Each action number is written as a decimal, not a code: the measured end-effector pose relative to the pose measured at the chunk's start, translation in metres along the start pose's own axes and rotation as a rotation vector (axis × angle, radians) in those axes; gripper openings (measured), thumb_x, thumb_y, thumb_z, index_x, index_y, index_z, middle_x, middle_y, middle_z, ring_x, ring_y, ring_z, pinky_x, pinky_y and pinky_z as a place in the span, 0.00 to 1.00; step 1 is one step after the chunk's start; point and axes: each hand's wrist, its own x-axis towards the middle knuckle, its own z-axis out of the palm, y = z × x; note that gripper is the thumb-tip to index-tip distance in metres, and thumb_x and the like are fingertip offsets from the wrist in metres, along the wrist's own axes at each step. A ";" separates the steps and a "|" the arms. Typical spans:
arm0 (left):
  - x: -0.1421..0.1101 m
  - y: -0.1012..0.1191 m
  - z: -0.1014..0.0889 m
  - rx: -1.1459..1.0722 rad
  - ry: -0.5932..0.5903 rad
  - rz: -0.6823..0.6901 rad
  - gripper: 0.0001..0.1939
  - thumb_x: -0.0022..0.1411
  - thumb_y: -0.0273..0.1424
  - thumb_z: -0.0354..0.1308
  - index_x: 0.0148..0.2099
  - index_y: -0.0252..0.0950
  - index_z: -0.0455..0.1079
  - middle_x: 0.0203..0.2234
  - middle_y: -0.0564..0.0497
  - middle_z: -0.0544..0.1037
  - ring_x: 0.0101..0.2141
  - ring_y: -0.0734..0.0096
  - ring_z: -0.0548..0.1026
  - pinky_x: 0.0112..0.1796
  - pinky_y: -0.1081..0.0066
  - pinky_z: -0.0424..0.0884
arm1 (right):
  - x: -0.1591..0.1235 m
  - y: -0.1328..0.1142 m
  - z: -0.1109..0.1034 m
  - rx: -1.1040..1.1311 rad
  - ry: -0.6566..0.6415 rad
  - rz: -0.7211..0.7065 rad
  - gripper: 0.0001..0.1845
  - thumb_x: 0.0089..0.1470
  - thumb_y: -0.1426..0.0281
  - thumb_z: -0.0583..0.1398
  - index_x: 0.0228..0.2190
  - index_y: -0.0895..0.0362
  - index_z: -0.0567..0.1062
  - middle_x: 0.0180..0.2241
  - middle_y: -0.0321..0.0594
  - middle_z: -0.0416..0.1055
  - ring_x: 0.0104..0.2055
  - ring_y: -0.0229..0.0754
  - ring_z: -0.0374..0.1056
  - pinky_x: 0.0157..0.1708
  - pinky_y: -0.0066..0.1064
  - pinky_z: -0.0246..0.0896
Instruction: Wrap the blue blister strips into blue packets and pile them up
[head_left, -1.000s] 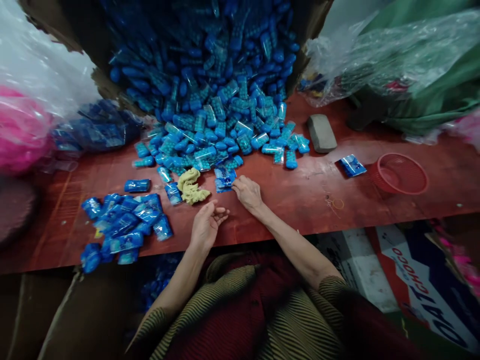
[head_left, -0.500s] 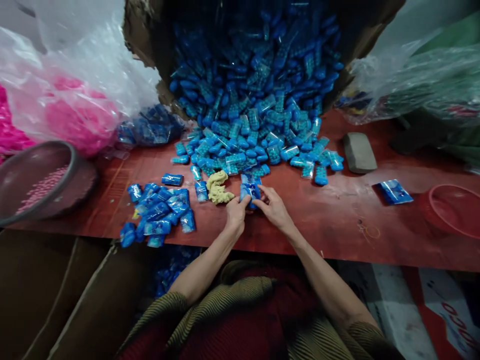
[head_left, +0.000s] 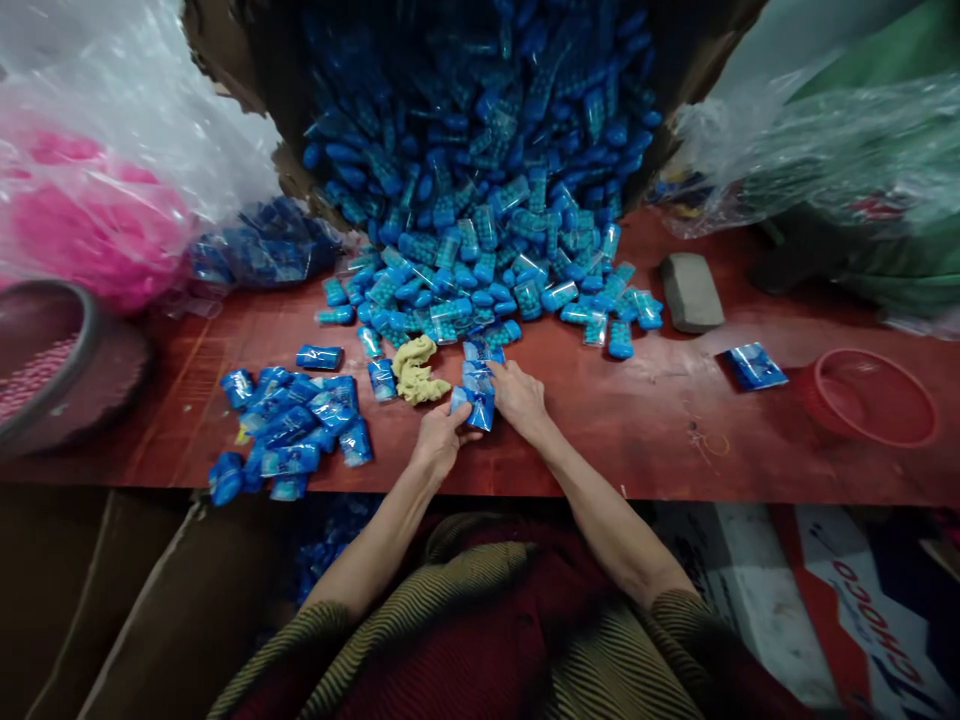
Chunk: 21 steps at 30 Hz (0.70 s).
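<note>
Covering blue wrappers (head_left: 481, 409) partly, right hand (head_left: 519, 398).

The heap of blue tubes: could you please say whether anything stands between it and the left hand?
Yes: a yellowish lump lies on the table between the left hand, which pinches a blue packet, and the heap. More blue packets lie right of the lump.

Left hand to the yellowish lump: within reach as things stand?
Probably yes. The left hand is just on the near side of the yellowish lump, with nothing visible between them. It's holding a blue packet, though, so it would likely need to release that first.
</note>
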 end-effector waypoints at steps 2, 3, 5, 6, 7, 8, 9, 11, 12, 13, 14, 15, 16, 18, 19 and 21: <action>0.000 0.000 0.000 -0.034 0.013 0.016 0.15 0.41 0.32 0.69 0.30 0.31 0.70 0.19 0.52 0.74 0.19 0.76 0.70 0.19 0.76 0.68 | -0.004 0.002 -0.007 -0.027 0.032 -0.022 0.23 0.59 0.68 0.50 0.56 0.52 0.64 0.48 0.51 0.67 0.42 0.51 0.68 0.37 0.38 0.61; 0.000 0.000 0.001 -0.055 0.015 0.029 0.15 0.40 0.32 0.69 0.30 0.31 0.70 0.19 0.53 0.74 0.19 0.76 0.70 0.19 0.76 0.68 | -0.007 0.003 -0.011 -0.023 0.088 -0.009 0.23 0.59 0.68 0.51 0.56 0.53 0.63 0.50 0.52 0.65 0.45 0.53 0.66 0.39 0.40 0.61; 0.002 -0.001 0.003 -0.098 0.007 0.063 0.18 0.37 0.33 0.71 0.30 0.31 0.70 0.20 0.53 0.74 0.19 0.77 0.70 0.18 0.77 0.67 | -0.014 0.005 -0.017 0.054 0.238 0.015 0.23 0.59 0.66 0.51 0.56 0.55 0.64 0.52 0.53 0.63 0.49 0.53 0.63 0.44 0.42 0.59; 0.002 -0.001 0.005 -0.115 -0.002 0.080 0.20 0.36 0.34 0.71 0.31 0.31 0.70 0.20 0.53 0.74 0.19 0.77 0.70 0.18 0.77 0.66 | -0.018 0.006 -0.018 0.135 0.298 0.017 0.23 0.59 0.65 0.51 0.55 0.56 0.65 0.51 0.52 0.63 0.48 0.51 0.63 0.45 0.41 0.59; 0.003 -0.002 0.007 -0.124 -0.012 0.097 0.21 0.35 0.35 0.71 0.31 0.31 0.70 0.20 0.54 0.74 0.19 0.77 0.69 0.17 0.77 0.66 | -0.022 0.006 -0.018 0.241 0.324 0.007 0.23 0.59 0.63 0.52 0.54 0.57 0.66 0.49 0.51 0.65 0.45 0.48 0.65 0.45 0.39 0.59; 0.003 -0.003 0.009 -0.124 -0.019 0.113 0.22 0.35 0.36 0.71 0.32 0.31 0.69 0.20 0.54 0.73 0.19 0.77 0.69 0.17 0.77 0.65 | -0.025 0.006 -0.017 0.363 0.313 -0.011 0.23 0.58 0.62 0.53 0.53 0.57 0.67 0.46 0.48 0.68 0.41 0.45 0.66 0.43 0.36 0.61; 0.003 -0.004 0.011 -0.113 -0.021 0.127 0.22 0.35 0.37 0.71 0.32 0.31 0.69 0.20 0.55 0.73 0.19 0.77 0.68 0.16 0.77 0.64 | -0.027 0.006 -0.014 0.485 0.275 -0.029 0.22 0.57 0.61 0.54 0.51 0.57 0.69 0.43 0.46 0.70 0.37 0.42 0.67 0.40 0.33 0.62; 0.004 -0.005 0.013 -0.066 -0.018 0.141 0.21 0.36 0.38 0.71 0.30 0.31 0.69 0.18 0.55 0.71 0.17 0.78 0.67 0.15 0.78 0.62 | -0.027 0.007 -0.007 0.671 0.184 -0.038 0.18 0.56 0.62 0.54 0.44 0.57 0.74 0.35 0.40 0.73 0.30 0.38 0.67 0.35 0.30 0.62; 0.004 -0.005 0.014 -0.039 -0.021 0.137 0.20 0.36 0.38 0.71 0.29 0.31 0.69 0.16 0.56 0.70 0.16 0.79 0.66 0.14 0.78 0.62 | -0.025 0.007 -0.004 0.718 0.155 -0.027 0.15 0.56 0.62 0.54 0.39 0.56 0.76 0.32 0.38 0.74 0.29 0.38 0.67 0.34 0.29 0.61; 0.004 -0.006 0.014 -0.015 -0.028 0.126 0.20 0.37 0.37 0.71 0.28 0.31 0.68 0.15 0.57 0.69 0.16 0.79 0.65 0.15 0.78 0.62 | -0.022 0.006 -0.001 0.733 0.147 -0.006 0.14 0.56 0.63 0.54 0.35 0.56 0.77 0.30 0.37 0.75 0.30 0.38 0.67 0.34 0.29 0.61; 0.003 -0.005 0.013 0.002 -0.038 0.109 0.19 0.37 0.36 0.71 0.28 0.31 0.68 0.14 0.57 0.68 0.15 0.80 0.64 0.15 0.77 0.63 | -0.019 0.006 0.002 0.716 0.153 0.021 0.14 0.56 0.63 0.54 0.32 0.55 0.77 0.29 0.37 0.75 0.30 0.39 0.68 0.34 0.28 0.60; 0.003 -0.005 0.011 0.013 -0.046 0.087 0.19 0.36 0.35 0.71 0.27 0.31 0.68 0.13 0.58 0.67 0.14 0.81 0.63 0.16 0.77 0.65 | -0.016 0.005 0.004 0.675 0.165 0.046 0.14 0.56 0.63 0.54 0.31 0.55 0.77 0.29 0.36 0.75 0.31 0.39 0.69 0.34 0.29 0.60; 0.001 -0.004 0.009 0.018 -0.051 0.063 0.18 0.36 0.34 0.71 0.27 0.31 0.68 0.12 0.58 0.67 0.14 0.81 0.62 0.17 0.76 0.66 | -0.013 0.004 0.005 0.616 0.176 0.069 0.14 0.56 0.63 0.54 0.31 0.54 0.77 0.29 0.36 0.76 0.32 0.40 0.69 0.34 0.29 0.59; -0.002 -0.002 0.003 0.022 -0.047 0.020 0.18 0.36 0.33 0.72 0.26 0.31 0.67 0.12 0.57 0.67 0.14 0.80 0.64 0.18 0.76 0.68 | -0.008 0.002 0.007 0.458 0.184 0.108 0.15 0.58 0.63 0.52 0.32 0.53 0.77 0.30 0.37 0.76 0.33 0.41 0.70 0.34 0.29 0.58; -0.005 -0.001 0.000 0.024 -0.046 0.004 0.18 0.36 0.33 0.72 0.25 0.30 0.67 0.12 0.56 0.67 0.14 0.79 0.65 0.18 0.75 0.69 | -0.007 0.001 0.007 0.369 0.167 0.122 0.15 0.59 0.62 0.51 0.33 0.52 0.76 0.30 0.38 0.75 0.34 0.42 0.70 0.34 0.30 0.58; -0.009 0.000 -0.004 0.022 -0.049 -0.012 0.17 0.37 0.32 0.71 0.26 0.30 0.67 0.13 0.55 0.69 0.16 0.77 0.68 0.19 0.75 0.70 | -0.007 -0.001 0.005 0.212 0.091 0.113 0.15 0.61 0.64 0.50 0.38 0.51 0.75 0.32 0.40 0.75 0.35 0.44 0.70 0.33 0.31 0.58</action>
